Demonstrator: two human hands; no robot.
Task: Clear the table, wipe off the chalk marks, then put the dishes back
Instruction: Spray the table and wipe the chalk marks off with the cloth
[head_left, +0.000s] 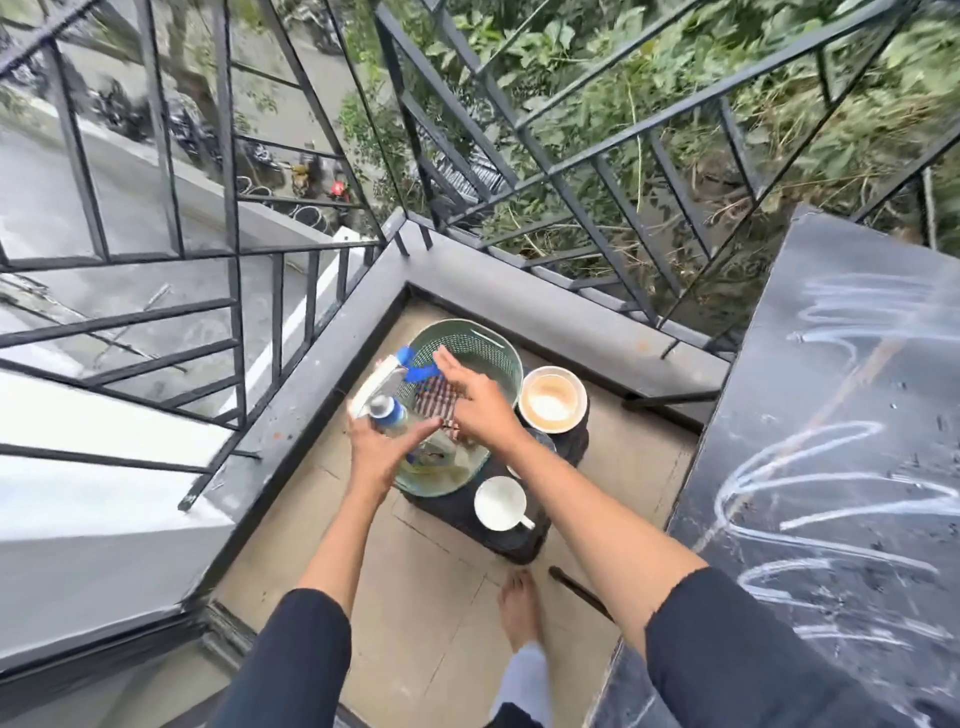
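Bending over a corner of the balcony, the person reaches both bare forearms down toward one low black stool (521, 543) that stands on the tiled floor (441, 597). The left hand (382, 452) grips one spray bottle (389, 413), thumb and fingers curled round its clear body; its white trigger head with a blue nozzle points toward the railing (234, 249). The right hand (475, 400) is open, fingers straight and held together, hovering over one striped cloth (439, 402) that lies inside one pale green perforated basket (485, 345); whether the fingers touch the cloth cannot be told. The basket sits on the stool together with two dishes: one round bowl (552, 400), pale inside, just beside the basket's right rim, and one white cup (500, 503) with a handle, nearer the person. Between the bowl and the cup one clear round item shows under the right forearm, too hidden to name. One bare foot (519, 608) stands on the floor near the stool, and one dark stick-like piece (576, 592) lies just right of it. At the right edge the black tabletop (831, 364) carries no dishes and bears several looping white chalk marks (841, 499), smeared by blur toward the top. Beyond the railing are greenery and parked motorbikes far below.
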